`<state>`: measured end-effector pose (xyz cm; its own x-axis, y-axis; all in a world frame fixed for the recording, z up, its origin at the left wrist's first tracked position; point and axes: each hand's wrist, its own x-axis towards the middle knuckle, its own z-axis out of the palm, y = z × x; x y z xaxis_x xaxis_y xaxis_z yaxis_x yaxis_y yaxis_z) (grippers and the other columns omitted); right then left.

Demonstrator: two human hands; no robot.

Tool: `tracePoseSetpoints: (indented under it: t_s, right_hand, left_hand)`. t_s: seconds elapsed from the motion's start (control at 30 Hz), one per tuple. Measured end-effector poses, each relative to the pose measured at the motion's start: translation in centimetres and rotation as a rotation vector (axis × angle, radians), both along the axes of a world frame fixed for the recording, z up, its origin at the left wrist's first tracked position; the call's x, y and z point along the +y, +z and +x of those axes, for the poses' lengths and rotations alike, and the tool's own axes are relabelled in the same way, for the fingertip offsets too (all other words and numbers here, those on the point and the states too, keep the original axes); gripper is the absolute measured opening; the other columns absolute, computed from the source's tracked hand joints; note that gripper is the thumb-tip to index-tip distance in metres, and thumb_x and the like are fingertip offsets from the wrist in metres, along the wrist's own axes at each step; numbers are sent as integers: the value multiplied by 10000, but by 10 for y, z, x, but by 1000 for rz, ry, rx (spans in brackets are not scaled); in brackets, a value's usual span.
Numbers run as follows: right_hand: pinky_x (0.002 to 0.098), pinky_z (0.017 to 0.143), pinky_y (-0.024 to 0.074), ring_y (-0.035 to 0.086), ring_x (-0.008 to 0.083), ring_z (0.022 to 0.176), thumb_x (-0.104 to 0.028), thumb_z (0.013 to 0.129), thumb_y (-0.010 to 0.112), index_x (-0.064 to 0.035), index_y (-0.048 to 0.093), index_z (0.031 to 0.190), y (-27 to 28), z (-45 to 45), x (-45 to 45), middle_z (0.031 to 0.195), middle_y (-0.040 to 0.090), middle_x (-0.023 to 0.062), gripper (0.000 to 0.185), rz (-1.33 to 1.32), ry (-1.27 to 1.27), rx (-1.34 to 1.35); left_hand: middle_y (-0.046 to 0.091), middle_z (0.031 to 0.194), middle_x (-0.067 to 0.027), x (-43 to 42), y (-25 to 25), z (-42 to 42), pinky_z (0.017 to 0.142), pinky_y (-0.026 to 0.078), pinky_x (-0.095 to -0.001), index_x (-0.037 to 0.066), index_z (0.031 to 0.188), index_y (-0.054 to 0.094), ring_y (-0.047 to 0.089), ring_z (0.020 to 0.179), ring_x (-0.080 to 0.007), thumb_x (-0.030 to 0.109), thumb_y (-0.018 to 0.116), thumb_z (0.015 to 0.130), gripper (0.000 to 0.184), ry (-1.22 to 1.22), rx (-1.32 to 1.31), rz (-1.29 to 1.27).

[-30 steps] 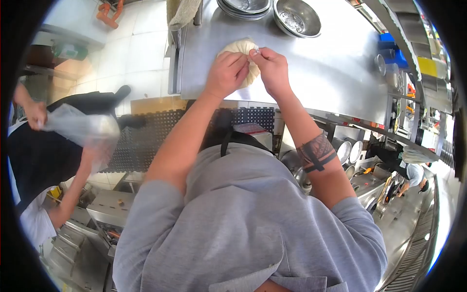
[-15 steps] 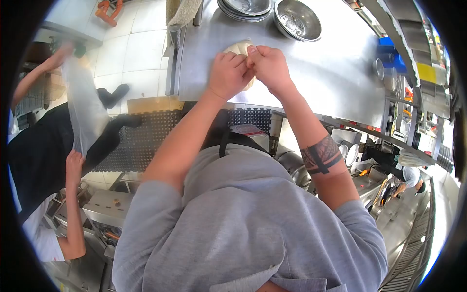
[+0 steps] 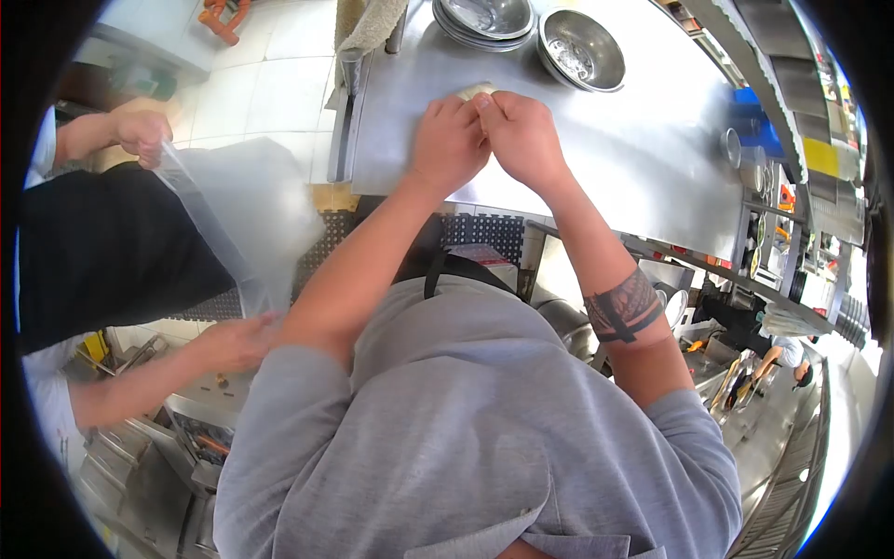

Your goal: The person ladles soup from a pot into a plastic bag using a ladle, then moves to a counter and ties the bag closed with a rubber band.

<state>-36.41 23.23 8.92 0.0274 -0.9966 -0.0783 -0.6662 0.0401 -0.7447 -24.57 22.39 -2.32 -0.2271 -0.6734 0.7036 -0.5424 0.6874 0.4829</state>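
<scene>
My left hand and my right hand meet over the near part of the steel table. Both are closed, with thumbs and fingers curled in toward each other around a pale piece of dough. Only the dough's far edge shows beyond my fingers; the rest is covered by my hands. Farther back stand a stack of metal bowls and, to its right, another pair of nested bowls.
On the left a co-worker in a black apron holds a clear plastic bag close to my left forearm. A beige cloth hangs at the table's left corner. Shelving lines the right, and another person works farther off.
My hands have closed further over the dough, hiding more of it. The co-worker has come closer, the bag now spread out toward my left arm. The view has shifted slightly.
</scene>
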Motion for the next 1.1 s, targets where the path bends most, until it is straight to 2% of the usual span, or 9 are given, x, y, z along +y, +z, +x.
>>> tracePoseSetpoints:
  t_s: [0.4, 0.47, 0.5, 0.57, 0.63, 0.8, 0.9, 1.0, 1.1]
  right_hand:
    - [415, 650, 532, 659, 319, 648, -282, 1050, 605, 50, 694, 865, 16, 3, 6, 717, 676, 203, 390, 97, -46, 51]
    - [404, 655, 521, 646, 301, 665, -274, 1045, 621, 42, 683, 865, 27, 2, 7, 721, 667, 183, 369, 39, 31, -49]
    - [393, 638, 493, 574, 261, 637, -288, 1046, 639, 42, 645, 837, 32, 5, 9, 691, 619, 152, 391, -16, 40, -101]
    - [379, 620, 475, 530, 224, 621, -296, 1052, 637, 42, 625, 826, 54, 8, 7, 669, 582, 128, 407, 7, 102, -104]
    - [365, 602, 457, 487, 188, 606, -304, 1058, 636, 42, 604, 814, 81, 14, 4, 647, 544, 103, 424, 17, 162, -100]
    - [285, 554, 383, 427, 64, 620, -322, 1062, 649, -5, 576, 726, 142, 46, 4, 635, 502, -18, 468, 77, 454, -399]
    - [268, 545, 368, 419, 51, 614, -327, 1060, 655, -20, 574, 707, 171, 81, 7, 631, 492, -39, 474, 84, 553, -433]
    - [275, 548, 371, 404, 45, 590, -311, 1059, 652, -8, 568, 706, 174, 117, 2, 630, 493, -33, 473, 102, 695, -490]
    - [275, 646, 427, 495, 78, 666, -304, 1056, 655, -4, 572, 709, 169, 166, -4, 631, 507, -24, 466, -19, 877, -426]
  left_hand:
    - [678, 986, -10, 2, -5, -1, 832, 488, -414, 103, 911, 698, 641, 886, -232, 141, 781, 775, 164, -4, 29, -70]
    - [681, 1049, -42, 8, 7, 8, 888, 490, -430, 78, 1018, 720, 643, 945, -269, 156, 779, 797, 241, -12, 26, -2]
    - [681, 1049, -42, 16, 20, 20, 888, 490, -430, 78, 1018, 720, 643, 945, -269, 156, 779, 797, 241, 11, 11, -2]
    - [688, 1177, -105, 49, 47, 48, 930, 486, -486, 38, 1231, 680, 634, 1067, -344, 131, 771, 826, 426, 86, 37, 156]
    - [669, 1257, -141, 89, 55, 85, 977, 478, -500, 32, 1294, 673, 625, 1116, -365, 134, 771, 852, 465, 130, -33, 212]
    - [617, 1355, -177, 176, 82, 162, 1028, 446, -506, 30, 1181, 722, 576, 1218, -380, 153, 764, 856, 349, 413, -274, 458]
    - [551, 1431, -255, 200, 91, 190, 1059, 414, -547, 12, 1148, 738, 507, 1293, -406, 231, 751, 872, 353, 564, -637, 624]
    - [566, 1412, -269, 202, 90, 197, 1016, 434, -517, 19, 1123, 751, 546, 1211, -391, 302, 747, 877, 375, 499, -867, 881]
    - [653, 1208, -191, 198, 106, 206, 942, 471, -472, 33, 1048, 753, 605, 1098, -345, 348, 706, 915, 346, 431, -834, 888]
